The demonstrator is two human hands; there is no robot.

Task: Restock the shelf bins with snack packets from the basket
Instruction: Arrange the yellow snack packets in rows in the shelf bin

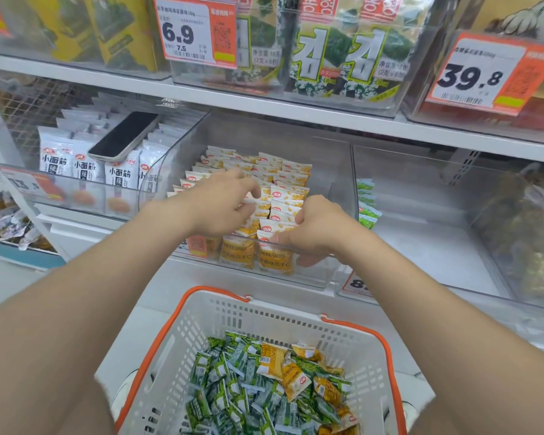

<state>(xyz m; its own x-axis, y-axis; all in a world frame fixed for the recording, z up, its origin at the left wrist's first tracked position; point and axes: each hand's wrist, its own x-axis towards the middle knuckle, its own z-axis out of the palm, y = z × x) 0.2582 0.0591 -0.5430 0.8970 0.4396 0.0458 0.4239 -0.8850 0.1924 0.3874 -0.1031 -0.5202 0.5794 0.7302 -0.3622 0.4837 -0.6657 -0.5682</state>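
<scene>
Two hands in one middle bin [333, 171]: my right hand [311, 230] pinches a front-row one of the yellow packets [289, 171] at the front edge; my left hand [223, 202] curls onto the rows, grip I cannot tell. One basket [264, 306] sits below, mostly green packets [233, 387]. The right bin [421, 246] is largely open

Working bare-armed, this one: left hand [223, 205] and right hand [314, 233] going uncovered, forearms [76, 293] showing bare throughout; something white, possibly shoe toes [124, 391], is peeking out below.
</scene>
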